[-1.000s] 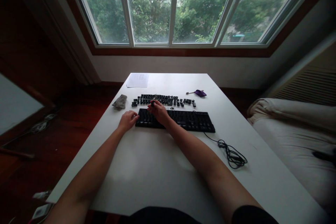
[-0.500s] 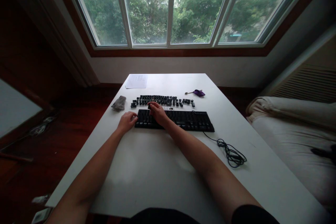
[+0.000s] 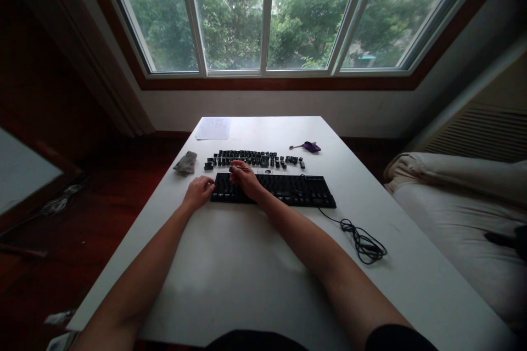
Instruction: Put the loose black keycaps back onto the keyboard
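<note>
A black keyboard (image 3: pixel 284 189) lies across the white table in front of me. My left hand (image 3: pixel 198 191) is closed at its left end, fingertips and thumb against the edge. Over the left part of the keys, my right hand (image 3: pixel 246 180) pinches a small, thin tool that looks like a wire keycap puller (image 3: pixel 242 168). A dark piece, perhaps a keycap, shows at those fingertips, too small to make out. Behind the keyboard, several loose black keycaps (image 3: pixel 263 161) stand in rows. Part of the keyboard is hidden under my right hand.
A grey cloth (image 3: pixel 185 163) lies left of the keycaps. At the back right sits a purple dustpan-like piece (image 3: pixel 312 147) with a small brush (image 3: pixel 295 147). Paper (image 3: pixel 213 128) lies at the far left corner. The coiled cable (image 3: pixel 366 244) rests on the right.
My right hand has turned and shifted slightly left over the keyboard, still pinching the small tool. My left hand stays at the keyboard's left end. The view has shifted slightly.
</note>
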Tool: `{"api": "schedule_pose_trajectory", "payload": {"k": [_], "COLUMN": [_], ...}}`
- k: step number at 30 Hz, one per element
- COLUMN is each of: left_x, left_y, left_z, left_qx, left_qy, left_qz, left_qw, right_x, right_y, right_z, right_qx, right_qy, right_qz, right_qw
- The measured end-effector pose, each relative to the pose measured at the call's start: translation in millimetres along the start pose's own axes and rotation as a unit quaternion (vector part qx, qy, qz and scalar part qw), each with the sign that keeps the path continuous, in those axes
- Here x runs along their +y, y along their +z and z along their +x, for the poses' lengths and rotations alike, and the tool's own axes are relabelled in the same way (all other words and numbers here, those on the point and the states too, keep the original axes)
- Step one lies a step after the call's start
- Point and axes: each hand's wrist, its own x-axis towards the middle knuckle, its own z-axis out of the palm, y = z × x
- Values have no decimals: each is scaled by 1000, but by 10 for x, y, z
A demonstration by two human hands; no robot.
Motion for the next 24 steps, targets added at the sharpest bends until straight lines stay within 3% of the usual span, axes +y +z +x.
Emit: {"api": "schedule_pose_trajectory", "payload": {"k": [7, 20, 24], "left_x": [-5, 61, 193], "left_y": [4, -6, -7], "left_z": [-3, 5, 6], "left_qx": [-1, 9, 8], "left_qy": [4, 3, 38], "left_qz": [6, -1, -21], "left_qw": [1000, 1000, 999], "right_x": [-15, 81, 62], "right_y": [1, 35, 110], "right_z": [-18, 22, -46], "right_qx": [-23, -11, -22], "right_qy": [-26, -58, -94], "right_qz": [-33, -124, -234], "right_qw": [999, 990, 967]}}
